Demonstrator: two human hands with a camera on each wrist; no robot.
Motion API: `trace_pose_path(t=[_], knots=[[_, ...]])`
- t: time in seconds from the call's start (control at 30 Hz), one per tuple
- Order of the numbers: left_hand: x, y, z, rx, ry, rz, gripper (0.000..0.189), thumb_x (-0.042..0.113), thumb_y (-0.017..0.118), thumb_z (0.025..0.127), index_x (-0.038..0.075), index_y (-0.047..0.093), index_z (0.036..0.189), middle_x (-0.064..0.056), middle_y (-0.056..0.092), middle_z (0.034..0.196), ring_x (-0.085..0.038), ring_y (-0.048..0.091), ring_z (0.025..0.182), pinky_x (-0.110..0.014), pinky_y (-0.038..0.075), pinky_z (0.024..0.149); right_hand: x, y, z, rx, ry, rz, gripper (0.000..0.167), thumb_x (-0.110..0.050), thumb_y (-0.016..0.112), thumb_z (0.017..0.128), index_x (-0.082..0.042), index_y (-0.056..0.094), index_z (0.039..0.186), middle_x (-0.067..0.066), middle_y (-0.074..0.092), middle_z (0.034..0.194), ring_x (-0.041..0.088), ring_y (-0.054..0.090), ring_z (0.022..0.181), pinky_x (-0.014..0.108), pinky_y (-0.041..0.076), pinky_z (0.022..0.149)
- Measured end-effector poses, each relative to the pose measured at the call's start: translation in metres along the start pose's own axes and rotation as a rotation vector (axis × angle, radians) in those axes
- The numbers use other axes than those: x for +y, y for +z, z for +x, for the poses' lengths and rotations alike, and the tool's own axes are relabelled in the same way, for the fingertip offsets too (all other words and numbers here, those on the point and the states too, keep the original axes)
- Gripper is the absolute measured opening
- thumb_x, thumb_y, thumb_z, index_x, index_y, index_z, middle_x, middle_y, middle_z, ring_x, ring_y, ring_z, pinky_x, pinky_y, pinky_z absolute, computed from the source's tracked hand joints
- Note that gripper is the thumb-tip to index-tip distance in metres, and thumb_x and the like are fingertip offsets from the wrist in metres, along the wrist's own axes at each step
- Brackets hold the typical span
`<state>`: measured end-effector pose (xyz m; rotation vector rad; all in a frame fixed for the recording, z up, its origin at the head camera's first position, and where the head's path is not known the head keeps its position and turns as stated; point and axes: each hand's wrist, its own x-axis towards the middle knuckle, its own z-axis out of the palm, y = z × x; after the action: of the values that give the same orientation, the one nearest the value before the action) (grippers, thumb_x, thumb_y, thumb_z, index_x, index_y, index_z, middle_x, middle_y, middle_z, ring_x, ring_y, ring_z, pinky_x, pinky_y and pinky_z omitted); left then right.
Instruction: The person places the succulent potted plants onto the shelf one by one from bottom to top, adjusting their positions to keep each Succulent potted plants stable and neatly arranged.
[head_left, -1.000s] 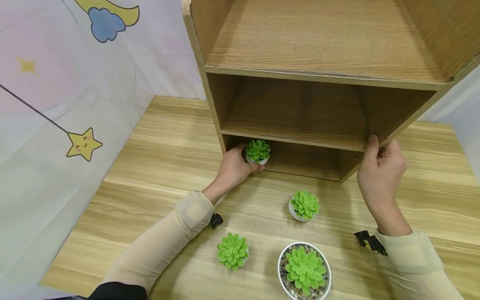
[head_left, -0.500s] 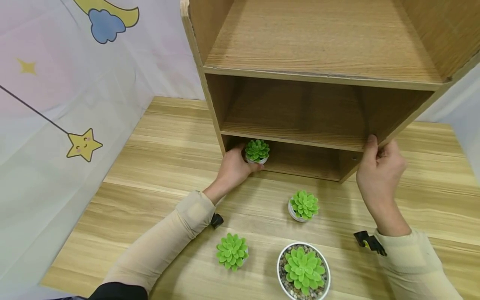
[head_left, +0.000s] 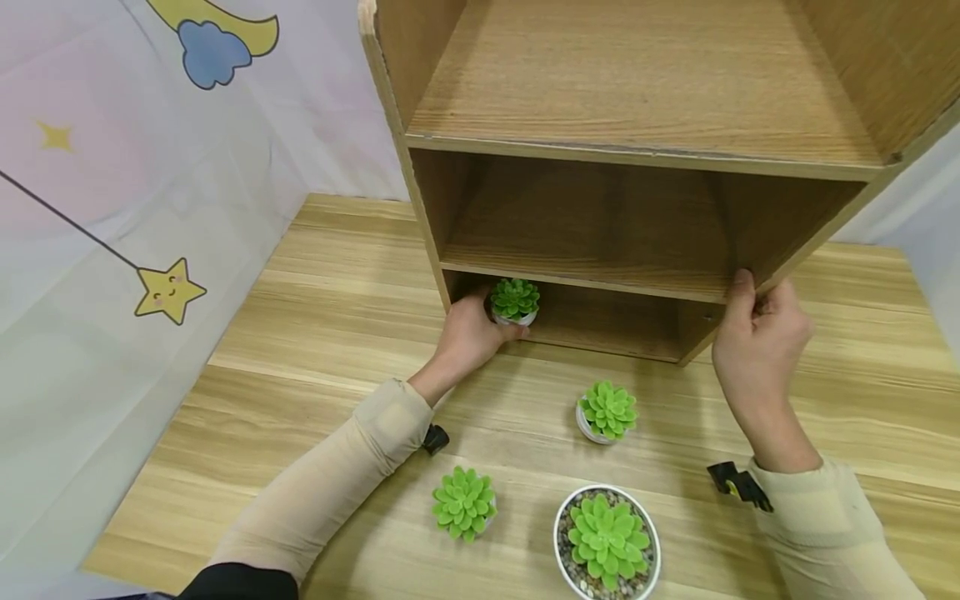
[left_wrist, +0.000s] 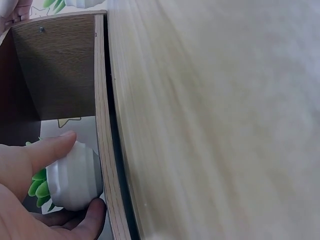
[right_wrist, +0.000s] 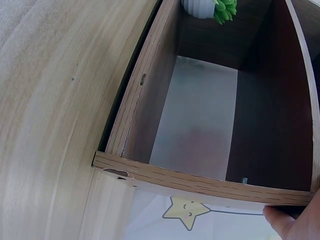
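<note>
In the head view, my left hand reaches into the left end of the bottom compartment of a wooden shelf. It grips a small potted succulent with bright green leaves. The left wrist view has the ribbed white pot between thumb and fingers, close over the bottom board. My right hand holds the shelf's right side panel at its front edge, the thumb on the front and the fingers curled behind. Only part of the right hand enters the right wrist view.
On the wood-grain table before the shelf stand two small succulents, one nearer the shelf and another at lower left. A larger succulent sits in a round white pot with pebbles. A printed cloth hangs at the left.
</note>
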<state>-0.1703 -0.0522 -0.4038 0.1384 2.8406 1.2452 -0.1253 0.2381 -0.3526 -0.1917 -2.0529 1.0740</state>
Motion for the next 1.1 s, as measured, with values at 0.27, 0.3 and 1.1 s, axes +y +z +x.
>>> trace_pose_path(t=[0.27,0.3,1.1], knots=[[-0.0013,0.001,0.0004,0.014,-0.008,0.003,0.067,0.03,0.091,0.071,0.001,0.059,0.123,-0.014,0.065,0.111,-0.028,0.061,0.103,-0.039,0.05,0.089,0.0012,0.0007,0.0002,-0.003,0.006,-0.001,0.024,-0.011,0.054,0.098,0.005,0.061,0.082,-0.006,0.051,0.062,0.003,0.041,0.053,0.013,0.028,0.048],[-0.0016,0.0013,0.0005,0.013,-0.008,0.001,0.067,0.03,0.091,0.071,0.001,0.059,0.123,-0.014,0.065,0.111,-0.027,0.061,0.103,-0.039,0.05,0.089,0.0013,0.0005,0.0,-0.005,0.01,-0.002,0.023,-0.011,0.054,0.098,0.003,0.061,0.082,-0.007,0.052,0.063,0.002,0.042,0.054,0.013,0.029,0.048],[-0.0017,0.0022,0.0014,0.01,-0.006,0.027,0.065,0.031,0.089,0.072,0.002,0.06,0.122,-0.014,0.066,0.11,-0.026,0.061,0.102,-0.038,0.05,0.087,-0.0048,0.0011,0.0001,0.004,0.041,-0.021,0.019,-0.007,0.053,0.098,0.0,0.061,0.082,-0.009,0.051,0.063,0.0,0.043,0.057,0.011,0.03,0.052]])
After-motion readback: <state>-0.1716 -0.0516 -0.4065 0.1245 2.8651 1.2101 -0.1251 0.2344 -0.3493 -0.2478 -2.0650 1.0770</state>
